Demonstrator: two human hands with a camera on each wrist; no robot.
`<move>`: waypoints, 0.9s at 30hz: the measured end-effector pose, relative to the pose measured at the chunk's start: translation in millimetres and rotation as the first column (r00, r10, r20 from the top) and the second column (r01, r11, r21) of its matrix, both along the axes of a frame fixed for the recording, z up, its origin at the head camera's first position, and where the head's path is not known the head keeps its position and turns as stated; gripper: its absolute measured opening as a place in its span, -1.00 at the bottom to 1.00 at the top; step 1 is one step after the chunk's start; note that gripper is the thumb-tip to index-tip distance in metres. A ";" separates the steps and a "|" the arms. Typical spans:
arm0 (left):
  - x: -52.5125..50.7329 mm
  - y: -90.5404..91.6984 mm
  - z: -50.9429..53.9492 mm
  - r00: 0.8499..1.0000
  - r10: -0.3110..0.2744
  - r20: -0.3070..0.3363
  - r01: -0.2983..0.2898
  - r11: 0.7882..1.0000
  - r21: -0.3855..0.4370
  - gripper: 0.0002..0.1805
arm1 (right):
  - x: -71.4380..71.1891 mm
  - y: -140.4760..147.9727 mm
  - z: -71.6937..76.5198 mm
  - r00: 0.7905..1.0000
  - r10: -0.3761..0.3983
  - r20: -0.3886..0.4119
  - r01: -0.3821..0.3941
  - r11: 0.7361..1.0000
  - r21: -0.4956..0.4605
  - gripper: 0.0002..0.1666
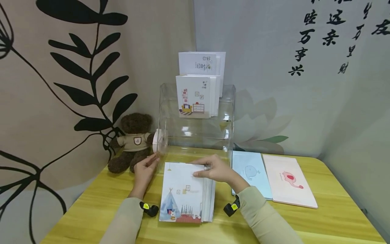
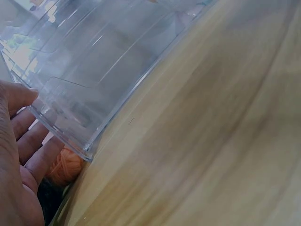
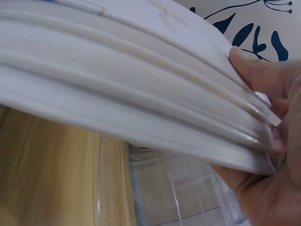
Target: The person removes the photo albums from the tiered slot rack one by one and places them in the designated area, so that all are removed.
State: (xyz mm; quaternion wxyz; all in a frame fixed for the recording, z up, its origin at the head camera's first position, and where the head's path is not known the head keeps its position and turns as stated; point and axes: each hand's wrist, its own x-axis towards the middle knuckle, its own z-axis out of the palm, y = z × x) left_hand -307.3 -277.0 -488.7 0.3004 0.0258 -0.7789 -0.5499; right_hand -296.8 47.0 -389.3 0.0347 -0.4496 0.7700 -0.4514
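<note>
The right hand (image 1: 216,169) grips a thick stack of booklets (image 1: 182,193) by its upper right corner, the thumb pressed on the smooth white front cover and other fingers bent round behind. The stack is held in front of a clear rack (image 1: 198,132), over the table (image 1: 335,189); its rectangular cover shows a pointed blue tent above a red strip, and along its side the paper edges form layered, slightly bowed bands. The left hand (image 1: 146,169) pinches the thin side edge of the rack near its lower left corner, thumb on 1 face and fingers on the other. The rack is glossy, see-through plastic with stepped tiers and rounded corners, bright with reflections. 2 further stacks stand upright in it: the rear booklets (image 1: 195,64), printed with dark characters, and the front booklets (image 1: 195,98), showing a yellow armchair and drawers. On the streaky yellow wood grain to the right lie 2 flat notebooks, the blue notebook (image 1: 250,173) touching or just beside the pink notebook (image 1: 289,181). A fuzzy brown bear (image 1: 134,144) in a beige shirt sits left of the rack, and a ball of orange yarn (image 2: 66,167) shows its wound strands behind the left fingers.
</note>
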 end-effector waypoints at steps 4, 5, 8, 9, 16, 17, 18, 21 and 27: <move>-0.3 0.2 0.0 1.000 -0.023 0.002 0.023 1.000 0.004 -0.66 | -0.6 -1.7 -5.3 0.999 -0.009 0.033 0.008 1.000 0.027 -0.53; -0.3 0.5 0.1 1.000 -0.026 0.001 0.026 1.000 0.005 -0.66 | -1.0 -2.0 -7.3 0.999 -0.015 0.045 0.013 0.999 0.033 -0.53; -0.2 0.8 -0.2 0.999 -0.033 0.000 0.033 0.999 0.015 -0.65 | -3.2 -2.6 -17.0 0.997 -0.048 0.062 0.045 0.998 0.045 -0.51; 0.1 0.8 -0.1 0.999 -0.032 -0.003 0.032 0.999 0.020 -0.65 | -3.7 -2.7 -20.8 0.995 -0.067 0.068 0.064 0.997 0.049 -0.51; 0.0 -0.1 0.7 0.999 -0.034 -0.033 0.035 0.999 0.015 -0.66 | -10.7 -5.0 -54.5 0.984 -0.165 0.072 0.162 0.985 0.053 -0.50; -0.2 -0.1 0.9 0.999 -0.035 -0.038 0.036 0.999 0.015 -0.66 | -12.5 -5.2 -59.4 0.983 -0.169 0.067 0.166 0.985 0.050 -0.51; -0.1 -0.1 1.2 0.999 -0.034 -0.039 0.035 0.999 0.014 -0.66 | -14.4 -5.6 -64.3 0.984 -0.166 0.065 0.164 0.986 0.042 -0.51; -0.1 -0.6 1.0 0.999 -0.031 -0.032 0.032 0.999 0.019 -0.65 | -19.3 -5.7 -80.5 0.983 -0.175 0.059 0.173 0.984 0.039 -0.53; 1.2 -0.1 -0.7 1.000 -0.014 0.019 0.014 1.000 -0.004 -0.64 | -21.9 -2.7 -106.2 0.970 -0.211 0.120 0.204 0.977 0.065 -0.61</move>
